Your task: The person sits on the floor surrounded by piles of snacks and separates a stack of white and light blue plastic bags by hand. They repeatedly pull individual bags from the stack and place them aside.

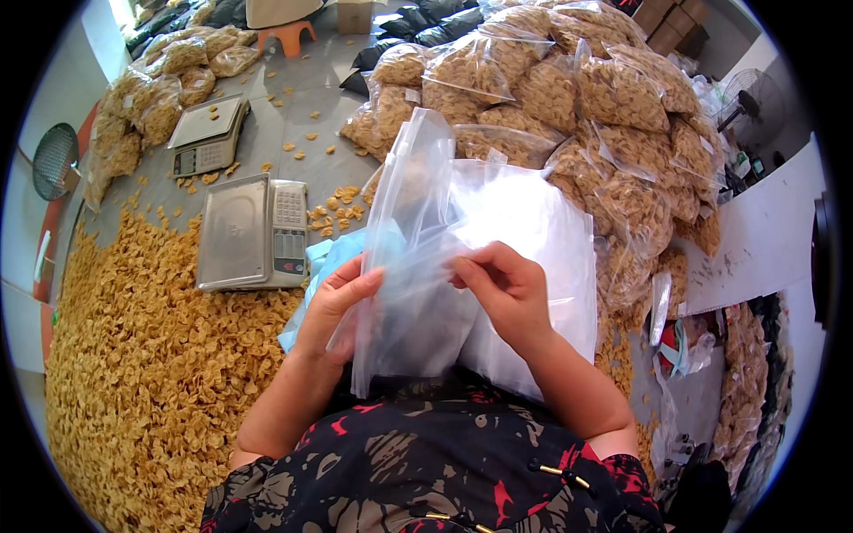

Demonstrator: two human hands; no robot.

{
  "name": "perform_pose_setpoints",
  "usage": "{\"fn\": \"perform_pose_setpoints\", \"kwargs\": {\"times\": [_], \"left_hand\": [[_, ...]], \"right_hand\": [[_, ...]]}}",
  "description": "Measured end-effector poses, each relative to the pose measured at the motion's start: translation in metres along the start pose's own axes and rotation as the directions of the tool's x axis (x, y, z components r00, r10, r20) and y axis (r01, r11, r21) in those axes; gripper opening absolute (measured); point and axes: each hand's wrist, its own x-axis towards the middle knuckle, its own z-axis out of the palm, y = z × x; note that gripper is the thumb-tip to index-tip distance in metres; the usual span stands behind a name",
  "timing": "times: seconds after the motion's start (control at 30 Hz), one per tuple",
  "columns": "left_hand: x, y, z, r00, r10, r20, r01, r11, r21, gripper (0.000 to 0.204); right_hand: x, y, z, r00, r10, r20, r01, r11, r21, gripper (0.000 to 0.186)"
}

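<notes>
My left hand (336,306) grips a clear plastic bag (404,191) by its side, thumb in front and fingers behind it. The bag stands up in front of me, and several layers seem to overlap. My right hand (511,293) is closed in a pinch, with thumb and fingertips on a sheer fold of the same bag. Beneath both hands, a stack of flat clear bags (569,266) lies over my lap and shines in the light. Light blue cloth or plastic (322,262) shows beside my left hand, partly covered.
Loose golden flakes (160,355) spread widely at left. Two digital scales (235,235) (209,133) stand beyond them. Filled clear bags (622,98) are piled high ahead and right. Black bags (426,22), an orange stool (287,35) and a fan (746,107) are farther off.
</notes>
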Motion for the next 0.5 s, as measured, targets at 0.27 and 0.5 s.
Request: {"fn": "perform_pose_setpoints", "kwargs": {"times": [0.27,0.5], "left_hand": [[0.016,0.002,-0.057,0.876,0.46,-0.147,-0.38,0.845,0.378,0.028],[0.027,0.018,-0.071,0.679,0.703,-0.213,-0.513,0.661,0.548,0.026]], "right_hand": [[-0.072,0.0,-0.173,0.853,0.028,-0.522,-0.106,0.987,-0.121,0.005],[-0.009,-0.024,-0.123,0.943,-0.142,-0.302,-0.009,0.894,-0.448,0.023]]}}
